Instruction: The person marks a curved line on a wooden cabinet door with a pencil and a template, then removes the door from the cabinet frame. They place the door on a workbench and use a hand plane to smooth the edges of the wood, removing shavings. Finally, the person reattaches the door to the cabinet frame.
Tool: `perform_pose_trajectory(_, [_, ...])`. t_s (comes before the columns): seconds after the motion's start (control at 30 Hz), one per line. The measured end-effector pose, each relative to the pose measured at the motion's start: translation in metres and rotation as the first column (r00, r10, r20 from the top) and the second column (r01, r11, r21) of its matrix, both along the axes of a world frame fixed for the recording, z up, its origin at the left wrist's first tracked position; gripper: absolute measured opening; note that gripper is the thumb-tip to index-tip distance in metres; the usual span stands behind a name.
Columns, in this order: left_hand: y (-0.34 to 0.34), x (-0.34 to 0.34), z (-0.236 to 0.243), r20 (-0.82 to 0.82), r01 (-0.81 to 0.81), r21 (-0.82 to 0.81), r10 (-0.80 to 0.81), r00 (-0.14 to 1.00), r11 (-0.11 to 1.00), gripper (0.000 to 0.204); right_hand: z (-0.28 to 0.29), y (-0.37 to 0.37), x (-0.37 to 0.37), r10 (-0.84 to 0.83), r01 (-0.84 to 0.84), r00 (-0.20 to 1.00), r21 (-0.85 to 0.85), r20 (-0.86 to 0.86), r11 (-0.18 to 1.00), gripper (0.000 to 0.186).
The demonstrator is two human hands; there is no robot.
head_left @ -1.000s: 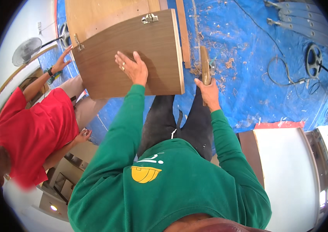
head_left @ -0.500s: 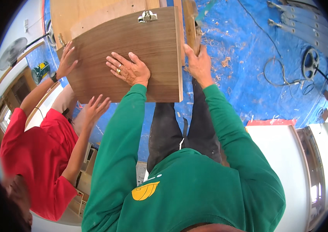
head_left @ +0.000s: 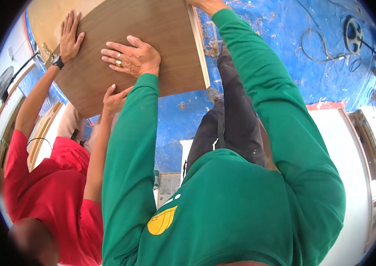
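My left hand (head_left: 132, 57) lies flat on the dark brown wood-grain cabinet door (head_left: 165, 66), fingers spread, with rings on two of them. Only the back part of my right hand (head_left: 206, 4) shows at the upper edge, by the door's right corner; its fingers are cut off, so what they hold is hidden. A co-worker in a red shirt presses one hand (head_left: 69, 37) on the door's left side. The co-worker's other hand (head_left: 114, 97) is at the door's near edge, close to my left forearm.
A paler wooden surface (head_left: 46, 20) lies beyond the door. Blue sheeting (head_left: 281, 42) with wood scraps covers the floor, with a looped cable (head_left: 305, 44) and a black wheel (head_left: 353, 34) at right. A standing fan (head_left: 1, 88) is at far left.
My right hand has reached farther forward and mostly out of view, along with the wooden-handled tool it held. The view has shifted, and both co-worker's hands have come onto the door.
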State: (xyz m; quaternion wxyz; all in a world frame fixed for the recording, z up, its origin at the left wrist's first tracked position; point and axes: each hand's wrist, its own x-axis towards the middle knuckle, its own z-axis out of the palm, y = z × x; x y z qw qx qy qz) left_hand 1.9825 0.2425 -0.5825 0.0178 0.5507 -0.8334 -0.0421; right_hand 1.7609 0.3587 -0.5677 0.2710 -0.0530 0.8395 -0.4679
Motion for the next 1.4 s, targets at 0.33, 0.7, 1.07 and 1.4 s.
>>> perform_pose_trajectory(0.33, [-0.003,-0.005,0.008,-0.035,0.001,-0.01,-0.001,0.999,1.0,0.081,0.009,0.171,0.291,0.012,-0.037,0.988,0.155,0.157,0.987,0.083])
perform_pose_trajectory(0.7, [0.002,-0.005,0.019,0.035,-0.011,-0.037,0.013,0.999,0.999,0.077,0.056,0.034,-0.013,0.257,-0.189,0.82,0.181,-0.511,0.965,0.061])
perform_pose_trajectory(1.07, [0.002,-0.01,0.037,0.123,-0.01,-0.033,0.014,0.992,0.999,0.074,0.062,-0.116,-0.125,0.804,-0.712,0.45,0.387,-0.389,0.586,0.068])
perform_pose_trajectory(1.4, [0.002,-0.013,0.038,0.091,-0.034,-0.048,0.038,0.995,0.998,0.07,0.078,-0.14,-0.107,0.778,-0.686,0.402,0.405,-0.482,0.605,0.058])
